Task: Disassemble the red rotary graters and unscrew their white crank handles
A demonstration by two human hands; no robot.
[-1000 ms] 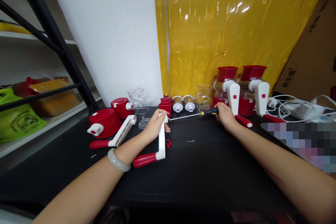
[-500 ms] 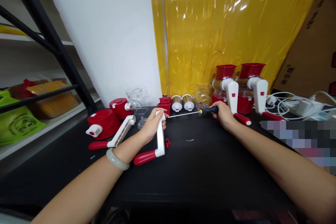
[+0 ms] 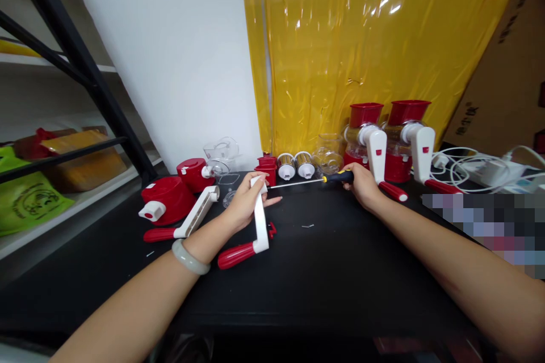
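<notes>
My left hand [image 3: 244, 204] grips the upper end of a white crank handle [image 3: 259, 221] with a red grip at its lower end, held upright on the black table [image 3: 323, 272]. My right hand [image 3: 361, 184] is closed on the black and yellow handle of a screwdriver [image 3: 315, 180]. Its long shaft points left, with the tip at the top of the crank. A small red piece [image 3: 272, 231] lies on the table right beside the crank.
A second white crank [image 3: 191, 221] and two red bases [image 3: 168, 198] lie to the left. Clear housings [image 3: 221, 153], two metal drums [image 3: 296, 164], and two assembled red and white grinders [image 3: 392, 144] stand along the yellow sheet. White cables [image 3: 477, 173] lie at right. Shelving stands at left.
The screwdriver and crank top have risen slightly. My left fingers have loosened, with one finger now stretched out to the right below the shaft.
</notes>
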